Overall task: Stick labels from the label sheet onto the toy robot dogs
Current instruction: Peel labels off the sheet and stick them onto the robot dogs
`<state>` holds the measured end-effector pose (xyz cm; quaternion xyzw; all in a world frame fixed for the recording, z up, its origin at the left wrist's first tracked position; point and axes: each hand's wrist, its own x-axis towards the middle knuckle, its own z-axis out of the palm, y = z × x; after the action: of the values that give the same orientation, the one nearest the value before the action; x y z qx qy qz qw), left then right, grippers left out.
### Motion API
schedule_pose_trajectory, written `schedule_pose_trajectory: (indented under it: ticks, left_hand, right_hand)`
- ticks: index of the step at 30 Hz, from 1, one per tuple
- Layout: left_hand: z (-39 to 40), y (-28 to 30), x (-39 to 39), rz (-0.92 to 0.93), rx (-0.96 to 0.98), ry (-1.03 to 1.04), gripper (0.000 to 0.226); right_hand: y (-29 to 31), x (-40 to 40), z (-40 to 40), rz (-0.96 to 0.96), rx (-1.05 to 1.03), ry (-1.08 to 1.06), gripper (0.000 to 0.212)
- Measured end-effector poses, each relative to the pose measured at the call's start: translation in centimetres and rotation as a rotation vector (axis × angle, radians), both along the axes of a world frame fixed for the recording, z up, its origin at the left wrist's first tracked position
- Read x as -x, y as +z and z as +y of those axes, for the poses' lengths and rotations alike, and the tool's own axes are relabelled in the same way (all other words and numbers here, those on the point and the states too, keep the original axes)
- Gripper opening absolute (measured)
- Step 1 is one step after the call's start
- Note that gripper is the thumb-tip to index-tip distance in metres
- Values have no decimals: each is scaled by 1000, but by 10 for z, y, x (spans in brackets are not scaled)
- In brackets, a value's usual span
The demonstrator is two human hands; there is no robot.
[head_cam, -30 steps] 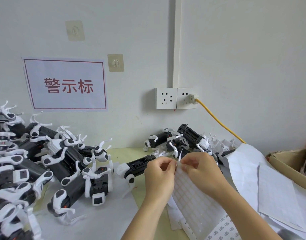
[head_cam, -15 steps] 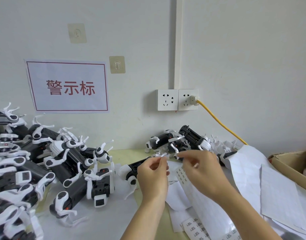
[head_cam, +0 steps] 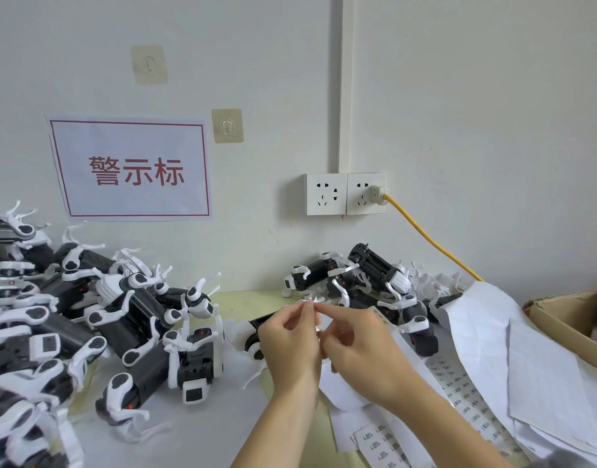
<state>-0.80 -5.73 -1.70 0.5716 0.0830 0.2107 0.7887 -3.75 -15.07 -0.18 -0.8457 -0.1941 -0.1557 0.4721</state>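
— What are the hands doing?
— I see the left hand (head_cam: pixel 290 342) and right hand (head_cam: pixel 354 352) pinching one small white paper label (head_cam: pixel 311 300) between their fingertips.
— And the sheet?
— The long white printed label sheet (head_cam: pixel 459 393) lies below the right fingers; the black-and-white plastic toy robot dogs (head_cam: pixel 131 319) are piled left of them.

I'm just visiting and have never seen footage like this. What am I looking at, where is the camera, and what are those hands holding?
There is no machine here, only a person at work. The single camera sits on the person's head, looking forward and down. The left hand and right hand meet at their fingertips, pinching a small white label between them. On the table toy dogs lie heaped at the left, more against the wall. Label sheets and blank paper lie on the right, beside a cardboard box. A yellow cable runs from the wall socket.
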Motion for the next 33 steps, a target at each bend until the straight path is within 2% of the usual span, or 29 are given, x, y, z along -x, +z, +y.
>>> schedule_pose_trajectory:
  ticks: [2,6,8,11,12,14,16,19,23,26,29,33]
  left_hand:
    - [-1,-1,1,-13,-72,-33,32]
    - [-2,0,5,-86,-337,-139,26]
    - [2,2,6,-142,-528,-48,30]
    - [18,6,3,-198,-907,210,38]
    - [26,5,1,-176,-1062,259,41]
    - [39,4,-1,-9,-1338,259,47]
    - [46,1,-1,165,-1449,182,49]
    - [48,-4,-3,255,-1525,171,46]
    - [47,0,-3,283,-1511,233,39]
    - [44,-1,-4,207,-1432,257,31]
    - [42,1,-4,118,-1119,217,35]
    - [30,3,-4,114,-516,-115,38]
  right_hand:
    - [-2,-2,-2,-1,3,-17,45]
    - [-7,-9,-8,33,-4,-132,36]
    - [-7,-12,-13,50,-66,-227,29]
    - [-4,-12,-18,77,-160,-280,17]
    - [-3,-12,-19,95,-170,-266,13]
    - [-3,-11,-19,136,-171,-209,5]
    - [-3,-10,-18,157,-140,-162,3]
    - [-4,-9,-16,173,-122,-123,7]
    - [-5,-10,-17,191,-121,-103,12]
    - [-7,-12,-18,175,-96,-113,16]
    - [-6,-13,-19,157,-105,-114,15]
    - [-3,-13,-23,121,-142,-85,11]
